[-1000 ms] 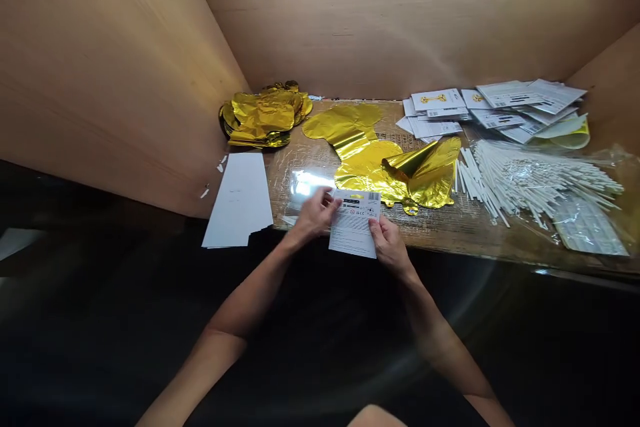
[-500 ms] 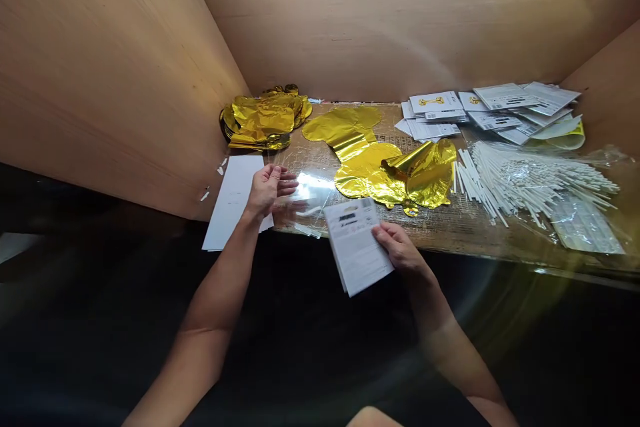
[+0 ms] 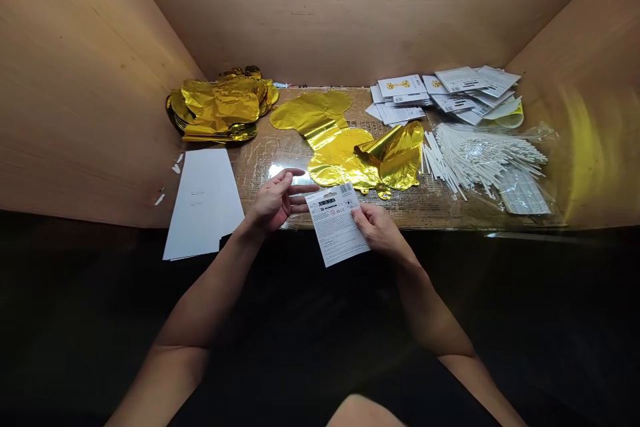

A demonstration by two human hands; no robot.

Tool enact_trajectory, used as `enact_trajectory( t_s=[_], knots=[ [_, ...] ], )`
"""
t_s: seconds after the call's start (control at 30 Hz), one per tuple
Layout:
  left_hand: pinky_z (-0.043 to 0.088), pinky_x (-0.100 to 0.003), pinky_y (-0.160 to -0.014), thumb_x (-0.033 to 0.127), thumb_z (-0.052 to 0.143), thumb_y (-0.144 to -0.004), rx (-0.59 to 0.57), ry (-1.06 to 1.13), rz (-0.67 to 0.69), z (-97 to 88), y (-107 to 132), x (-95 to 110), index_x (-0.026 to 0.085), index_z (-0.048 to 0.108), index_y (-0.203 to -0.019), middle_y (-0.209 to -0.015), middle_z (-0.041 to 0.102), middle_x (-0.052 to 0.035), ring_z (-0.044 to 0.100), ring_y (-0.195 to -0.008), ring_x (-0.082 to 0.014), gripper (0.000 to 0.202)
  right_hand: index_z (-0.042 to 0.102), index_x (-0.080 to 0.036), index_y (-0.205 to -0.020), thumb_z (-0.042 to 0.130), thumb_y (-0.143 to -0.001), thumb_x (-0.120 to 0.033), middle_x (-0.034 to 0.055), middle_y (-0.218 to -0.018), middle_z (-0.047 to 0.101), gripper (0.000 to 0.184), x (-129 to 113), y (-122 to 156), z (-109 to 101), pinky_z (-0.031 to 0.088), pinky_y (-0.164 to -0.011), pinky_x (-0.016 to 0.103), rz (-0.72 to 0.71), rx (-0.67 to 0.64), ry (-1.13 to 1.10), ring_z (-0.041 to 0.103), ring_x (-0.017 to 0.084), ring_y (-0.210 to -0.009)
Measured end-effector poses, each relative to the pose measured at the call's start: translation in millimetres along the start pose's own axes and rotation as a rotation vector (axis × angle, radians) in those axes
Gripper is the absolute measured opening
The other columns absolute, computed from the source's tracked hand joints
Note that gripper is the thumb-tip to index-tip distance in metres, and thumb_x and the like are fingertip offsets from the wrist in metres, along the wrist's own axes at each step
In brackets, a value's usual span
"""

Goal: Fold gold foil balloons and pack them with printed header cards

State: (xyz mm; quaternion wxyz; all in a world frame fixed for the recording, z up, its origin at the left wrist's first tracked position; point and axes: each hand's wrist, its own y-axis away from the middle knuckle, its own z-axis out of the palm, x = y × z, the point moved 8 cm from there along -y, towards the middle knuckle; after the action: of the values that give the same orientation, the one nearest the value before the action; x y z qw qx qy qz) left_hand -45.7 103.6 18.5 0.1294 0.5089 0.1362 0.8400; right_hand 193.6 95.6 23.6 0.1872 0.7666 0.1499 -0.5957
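White card [image 3: 337, 233] x1 pinched w/ R fingers [image 3: 361, 219]; L fingers [image 3: 301, 189] spread, empty, beside it.

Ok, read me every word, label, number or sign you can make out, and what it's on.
"CE", apparently, near a round red sign: on the white rectangular printed card in the right hand.
Same card: dark heading, barcode and small print, too small to read.
Pile of flat white printed cards: lettering too small to read.
Brown cardboard surface: dark printed characters, too small to read.
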Motion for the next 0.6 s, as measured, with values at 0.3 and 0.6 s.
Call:
enact_trajectory(
  t_s=[0.3,0.6],
  knots=[
    [0.066,-0.042,-0.067,0.047,0.071,-0.099,-0.066,0.027,-0.022,22.2,-5,-12,0.023,0.058,-0.127,-0.103,0.083,-0.0164,0.082,-0.083,-0.0322,0.04,0.077,-0.013,-0.103,0.07,-0.094,-0.062,0.0071,-0.087,0.077,0.05,18,-4,30,0.057,-0.073,0.032,0.181,-0.284,-0.372,0.072,0.022,-0.078],
    [0.061,-0.03,-0.07,0.023,0.09,-0.079,0.008,-0.006,-0.04,24.0,-9,-18,0.015,0.063,-0.127,-0.111,0.082,-0.0184,0.081,-0.09,-0.0252,0.056,0.059,-0.021,-0.081,0.046,-0.108,-0.041,0.0035,-0.072,0.063,0.036,-1,2,-3,0.037,-0.061,0.03,-0.008,0.084,0.399,0.054,0.018,-0.063]
  ],
)
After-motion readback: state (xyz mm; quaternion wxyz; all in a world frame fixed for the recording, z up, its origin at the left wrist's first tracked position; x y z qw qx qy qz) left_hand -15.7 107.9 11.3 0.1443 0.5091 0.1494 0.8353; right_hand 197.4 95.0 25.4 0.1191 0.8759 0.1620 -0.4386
